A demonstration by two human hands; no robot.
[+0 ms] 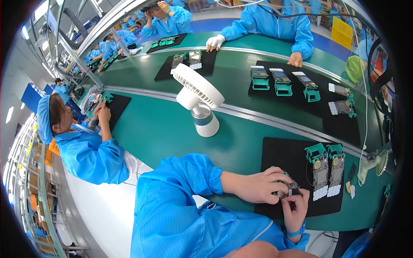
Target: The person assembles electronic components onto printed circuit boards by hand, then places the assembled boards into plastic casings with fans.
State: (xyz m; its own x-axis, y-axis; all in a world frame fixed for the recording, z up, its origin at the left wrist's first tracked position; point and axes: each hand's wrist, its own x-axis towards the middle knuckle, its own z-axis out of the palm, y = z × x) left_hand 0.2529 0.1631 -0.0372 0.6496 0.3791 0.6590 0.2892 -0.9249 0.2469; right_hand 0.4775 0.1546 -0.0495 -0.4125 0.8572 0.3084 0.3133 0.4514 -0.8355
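Note:
Over a black mat [275, 150] on the green bench, my left hand [258, 187] curls its fingers over a small dark circuit board [294, 185]. A bit of green shows at its edge, and most of it is hidden under my fingers. My right hand [296, 210] closes on the board's near side, thumb and fingers bent against it. To the right on the same mat lie two similar circuit board assemblies [320, 174] [336, 171] side by side, each with a green plastic frame at the far end and white pieces at the near end.
A white desk fan [198, 88] stands left of the mat. Beyond a metal rail, black mats on a conveyor carry several board assemblies [282, 81]. A small fan [373, 167] and a hanging cable are at right. Co-workers in blue sit at left [92, 150] and across [271, 26].

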